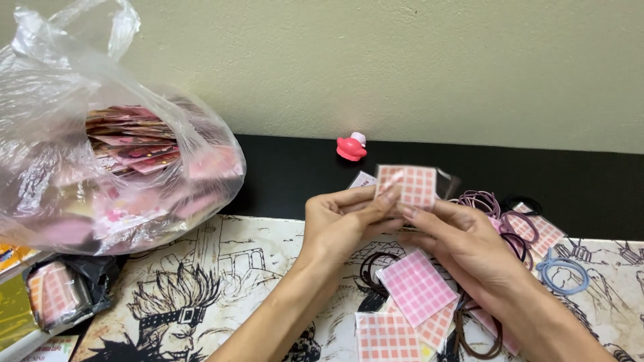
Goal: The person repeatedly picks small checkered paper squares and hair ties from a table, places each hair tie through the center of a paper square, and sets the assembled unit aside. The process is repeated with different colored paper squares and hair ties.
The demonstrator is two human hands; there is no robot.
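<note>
Two hands meet above the table (282,181), and between them you hold one checked pink card (407,185) in a clear sleeve. Your left hand (339,224) pinches its lower left edge with closed fingertips; your right hand (463,245) is curled in below it, fingertips at the lower edge. I judge the card light, thin and bendy, and the sleeve slick, so grip it by the edges, not the faces.

More such cards (416,287) lie flat on the printed mat (235,268) just below your hands, overlapping each other. Hair ties (516,224), dark and purple, lie to the right, with a blue tie (562,270) beside them. A clear plastic bag (114,154) on the left bulges with pink packets. A small pink toy (351,147) sits by the wall.
</note>
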